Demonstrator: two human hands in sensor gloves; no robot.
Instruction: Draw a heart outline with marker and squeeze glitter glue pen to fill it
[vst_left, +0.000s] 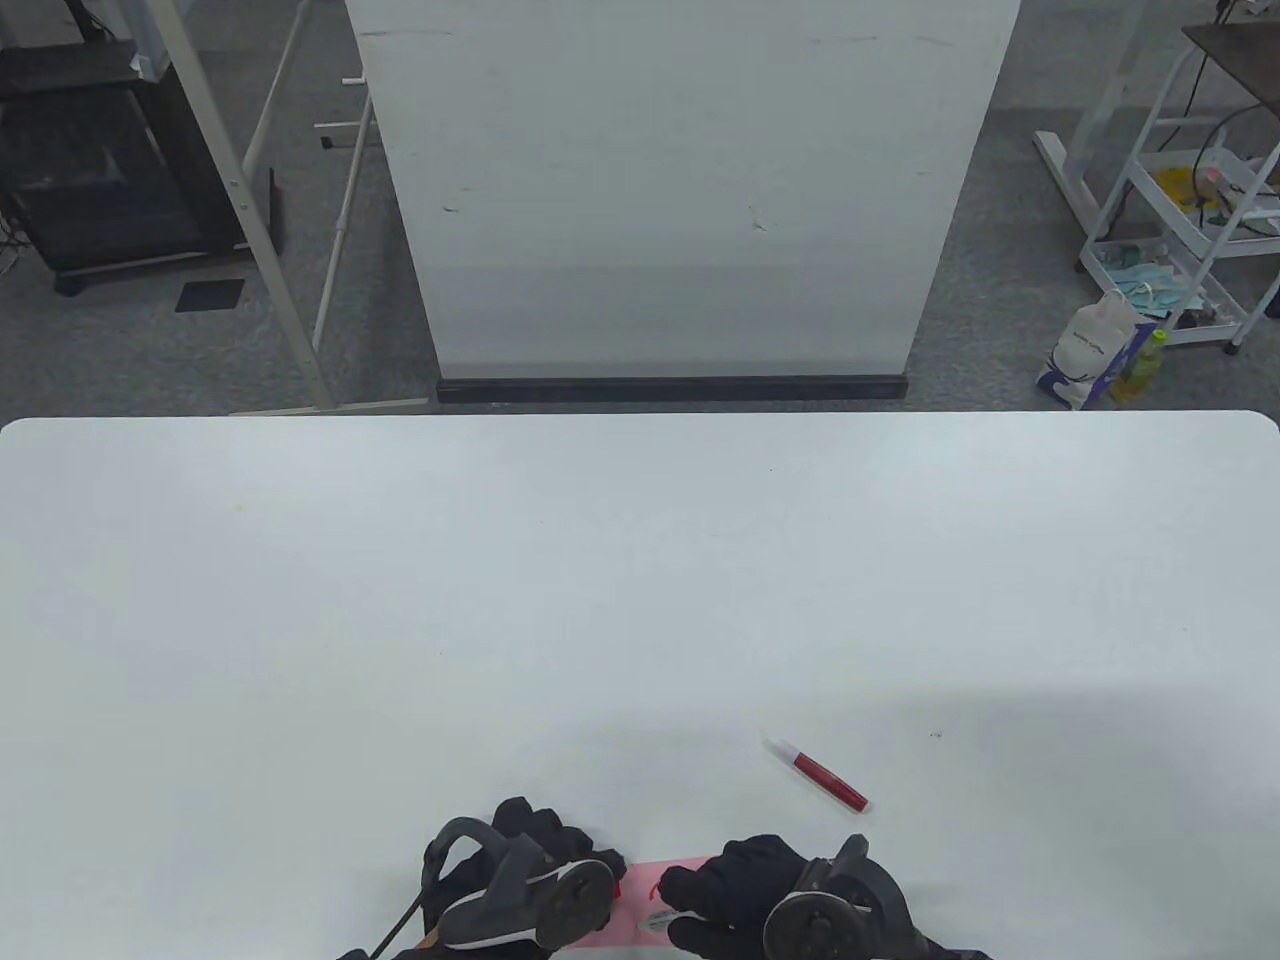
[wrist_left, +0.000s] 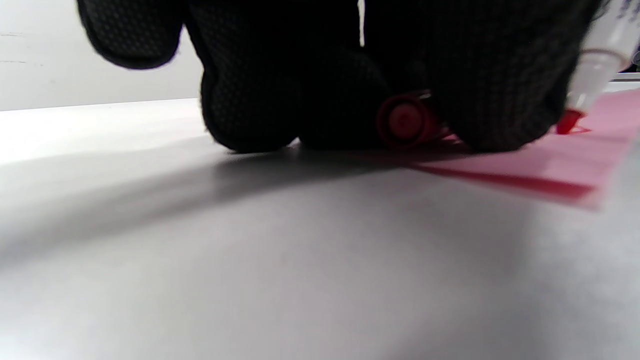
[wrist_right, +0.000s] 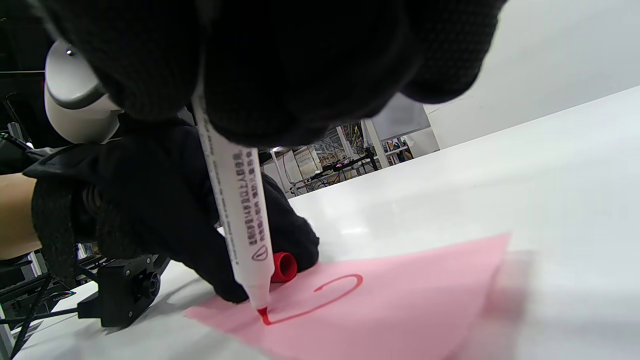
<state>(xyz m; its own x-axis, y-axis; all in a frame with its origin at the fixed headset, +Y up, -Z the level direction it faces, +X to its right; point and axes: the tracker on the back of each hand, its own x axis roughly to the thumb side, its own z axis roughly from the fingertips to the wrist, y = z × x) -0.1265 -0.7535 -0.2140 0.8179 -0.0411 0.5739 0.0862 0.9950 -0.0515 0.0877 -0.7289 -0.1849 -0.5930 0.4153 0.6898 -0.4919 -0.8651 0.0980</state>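
Marker (wrist_right: 240, 210) with a white barrel and red tip stands on the pink paper (wrist_right: 400, 305) at the table's (vst_left: 640, 600) near edge, gripped by the curled fingers of the right hand (vst_left: 740, 895), its tip on a red curved line (wrist_right: 325, 297) (partly drawn). At nine o'clock, the left hand (vst_left: 540, 850) presses the paper, fingers curled round the red cap (wrist_right: 284, 266). The glitter glue pen (vst_left: 820, 775) lies at one o'clock of the hands, untouched.

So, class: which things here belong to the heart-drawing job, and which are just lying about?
Job:
marker, in right hand
marker cap, in left hand
pink paper
glitter glue pen

Lying about:
white board
cart
bag on floor
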